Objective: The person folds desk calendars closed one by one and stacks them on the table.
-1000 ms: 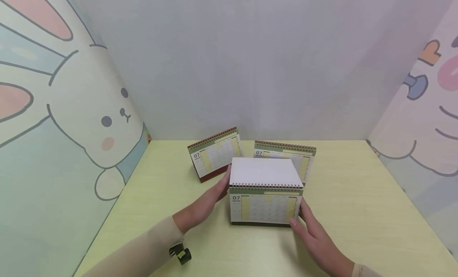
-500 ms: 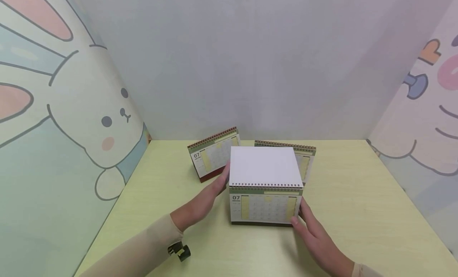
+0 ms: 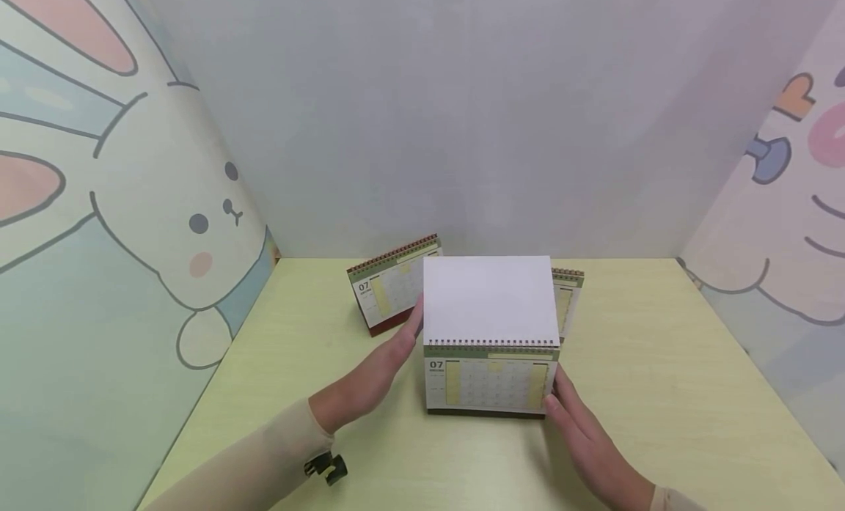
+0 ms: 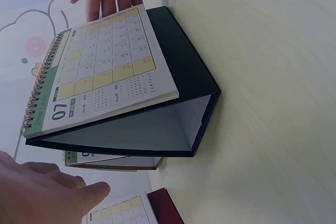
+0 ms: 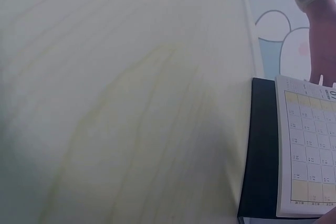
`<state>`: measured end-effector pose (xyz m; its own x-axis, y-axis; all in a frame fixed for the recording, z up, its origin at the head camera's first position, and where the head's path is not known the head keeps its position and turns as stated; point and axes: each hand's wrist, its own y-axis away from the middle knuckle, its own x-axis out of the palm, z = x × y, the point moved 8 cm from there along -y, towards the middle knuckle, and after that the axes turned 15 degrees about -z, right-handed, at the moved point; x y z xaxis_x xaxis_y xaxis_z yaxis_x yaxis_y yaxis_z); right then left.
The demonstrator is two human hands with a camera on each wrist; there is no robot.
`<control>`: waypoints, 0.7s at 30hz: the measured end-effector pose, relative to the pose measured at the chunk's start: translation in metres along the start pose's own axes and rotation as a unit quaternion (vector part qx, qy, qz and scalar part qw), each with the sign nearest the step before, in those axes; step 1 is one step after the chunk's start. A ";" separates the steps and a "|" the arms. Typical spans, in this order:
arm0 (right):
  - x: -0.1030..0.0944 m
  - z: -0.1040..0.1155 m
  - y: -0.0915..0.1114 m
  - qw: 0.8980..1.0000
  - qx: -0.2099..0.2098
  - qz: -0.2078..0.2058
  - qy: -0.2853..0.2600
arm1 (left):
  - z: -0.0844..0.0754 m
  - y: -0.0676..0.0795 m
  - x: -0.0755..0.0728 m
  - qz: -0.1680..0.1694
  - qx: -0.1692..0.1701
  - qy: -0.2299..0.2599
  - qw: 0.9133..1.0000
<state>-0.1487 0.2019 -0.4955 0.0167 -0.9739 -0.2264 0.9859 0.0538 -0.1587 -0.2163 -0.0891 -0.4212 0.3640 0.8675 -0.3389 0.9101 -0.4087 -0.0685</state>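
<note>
Pale yellow table (image 3: 660, 394), three standing calendars (image 3: 491, 383) (image 3: 386, 291) (image 3: 566, 306)

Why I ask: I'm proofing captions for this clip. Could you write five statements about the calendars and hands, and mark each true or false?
1. The front calendar stands nearer the person than the rear left calendar and the rear right calendar. True.
2. The front calendar shows the number 12. False: it shows 07.
3. The left hand is at the front calendar's left side. True.
4. The right hand rests on the rear left calendar. False: the right hand is at the front calendar's right edge.
5. The front calendar's base is red. False: its base is dark; the rear left calendar has red.
</note>
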 end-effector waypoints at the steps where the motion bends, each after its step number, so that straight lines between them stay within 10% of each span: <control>1: 0.000 0.000 0.000 1.000 -0.002 0.001 -0.002 | 0.000 0.001 0.000 0.000 0.001 0.001 1.000; 15: -0.002 -0.001 0.002 1.000 -0.022 -0.010 0.003 | -0.004 0.011 -0.001 0.007 0.020 -0.004 1.000; 21: -0.002 -0.005 0.001 0.998 0.068 -0.002 0.018 | -0.007 0.017 -0.002 0.007 0.039 -0.005 0.999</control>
<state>-0.1489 0.2050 -0.5003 0.0090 -0.9655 -0.2604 0.9994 0.0172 -0.0292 -0.2002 -0.0955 -0.4155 0.3735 0.8590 -0.3502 0.8870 -0.4412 -0.1362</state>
